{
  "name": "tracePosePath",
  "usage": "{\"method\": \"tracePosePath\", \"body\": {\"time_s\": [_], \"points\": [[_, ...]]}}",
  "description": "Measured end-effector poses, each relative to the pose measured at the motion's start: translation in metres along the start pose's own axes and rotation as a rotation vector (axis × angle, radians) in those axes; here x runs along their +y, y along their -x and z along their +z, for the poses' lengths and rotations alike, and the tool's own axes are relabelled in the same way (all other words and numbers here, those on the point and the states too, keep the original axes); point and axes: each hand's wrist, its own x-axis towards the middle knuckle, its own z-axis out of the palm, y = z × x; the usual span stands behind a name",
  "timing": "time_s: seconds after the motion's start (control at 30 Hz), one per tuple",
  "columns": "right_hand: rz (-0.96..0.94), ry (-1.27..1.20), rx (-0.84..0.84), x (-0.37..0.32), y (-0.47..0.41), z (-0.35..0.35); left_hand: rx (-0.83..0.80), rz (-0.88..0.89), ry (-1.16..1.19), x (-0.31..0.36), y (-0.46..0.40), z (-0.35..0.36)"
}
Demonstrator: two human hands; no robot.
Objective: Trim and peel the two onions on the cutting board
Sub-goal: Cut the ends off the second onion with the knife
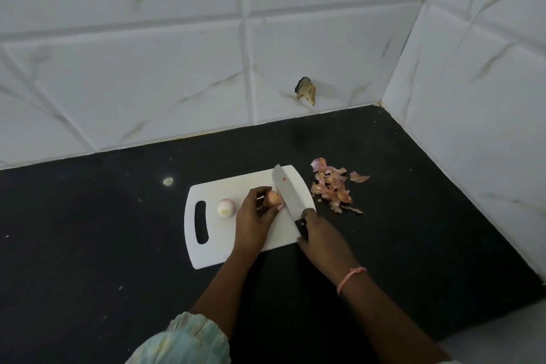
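A white cutting board (pixel 224 248) lies on the black counter. A peeled pale onion (pixel 226 207) sits on it near the handle slot. My left hand (pixel 254 217) grips a brown-skinned onion (pixel 273 197) at the board's middle. My right hand (pixel 320 241) holds the black handle of a knife (pixel 288 190), whose blade lies against the right end of that onion, tip pointing away from me.
A pile of pinkish onion skins (pixel 332 186) lies on the black counter (pixel 103 230) just right of the board. White tiled walls (pixel 177 68) close off the back and right side. A brownish chipped patch (pixel 306 90) marks the back wall.
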Motion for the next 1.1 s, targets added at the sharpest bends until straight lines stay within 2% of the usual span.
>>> {"method": "tracePosePath", "body": {"time_s": [0.2,0.37,0.53,0.73,0.97,1.1], "points": [[0.125,-0.285,0.276,-0.006,0.001,-0.014,-0.014,0.054,-0.046,-0.005,0.002,0.002],[0.148,-0.486,0.255,-0.015,-0.002,-0.019,-0.011,0.045,0.008,-0.006,-0.001,-0.001],[0.145,-0.429,0.249,-0.017,-0.002,-0.003,-0.021,0.113,-0.014,-0.005,-0.001,-0.002],[0.142,-0.28,0.213,-0.021,0.001,0.009,-0.059,0.014,-0.009,-0.002,0.002,-0.003],[0.117,-0.224,0.281,-0.03,0.004,0.009,-0.063,0.023,0.009,-0.001,0.002,-0.003],[0.12,-0.074,0.284,-0.032,0.005,0.009,-0.066,0.024,0.008,-0.001,0.002,-0.003]]}}
